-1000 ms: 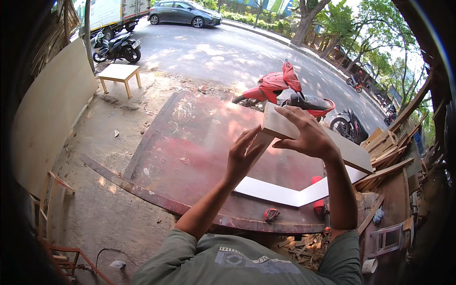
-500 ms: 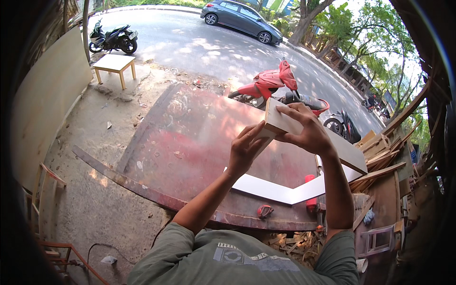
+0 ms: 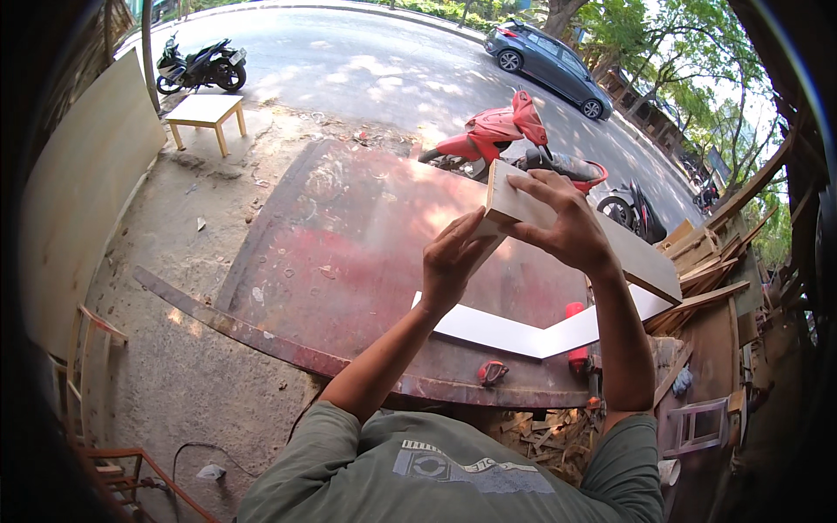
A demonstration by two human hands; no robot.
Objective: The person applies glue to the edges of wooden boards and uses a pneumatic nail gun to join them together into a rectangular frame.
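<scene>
A box-like frame of boards, with white faces and a raw wood edge, stands on the worn red tabletop point(image 3: 340, 253). Its white lower board point(image 3: 488, 328) lies near the front edge, and its upper board point(image 3: 641, 257) slants away to the right. My left hand point(image 3: 451, 261) is closed on the side board at the near upper corner. Across that same corner, my right hand point(image 3: 562, 218) grips the upper board, thumb below and fingers on top. A red tape measure point(image 3: 493, 373) sits in front of the frame. Beside it is a red tool point(image 3: 577, 359), partly hidden by the frame.
Scrap planks point(image 3: 715, 261) are piled right of the table. A red scooter point(image 3: 497, 135) is parked just beyond it. At the far left stand a small wooden table point(image 3: 205, 111) and a large leaning plywood sheet point(image 3: 91, 192). A car point(image 3: 549, 65) is on the road.
The car has travelled to the right along the road. My hands keep their grip on the frame's corner, and the whole view has shifted slightly.
</scene>
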